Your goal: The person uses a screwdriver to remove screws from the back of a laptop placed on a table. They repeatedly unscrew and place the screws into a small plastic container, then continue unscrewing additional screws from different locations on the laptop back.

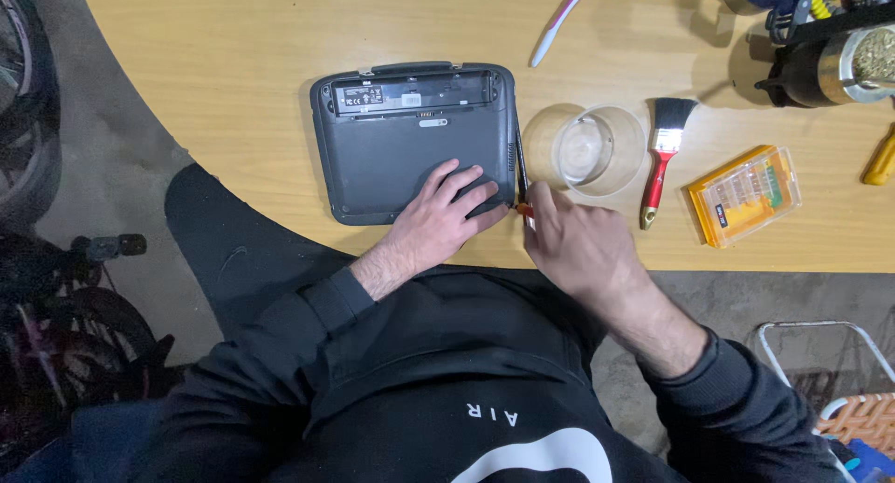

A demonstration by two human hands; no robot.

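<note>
Dark-sleeved hands are working at the worktop [233, 63]: left hand [438, 224] pressing flat, fingers spread, steadying the upturned laptop [410, 138], while right hand [576, 245] is pinching a screwdriver [522, 180] against its edge.

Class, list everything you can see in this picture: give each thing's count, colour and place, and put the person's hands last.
Table: one, light wood.
Small laptop: one, dark grey, underside up, table centre.
Glass cup: one, clear, right of laptop.
Paintbrush: one, red handle, right of cup.
Bit case: one, orange, clear lid, far right.
Toothbrush: one, white and pink, top.
Screwdriver: one, thin, at laptop's right edge.
Left hand: flat on laptop.
Right hand: grip on screwdriver.
</note>
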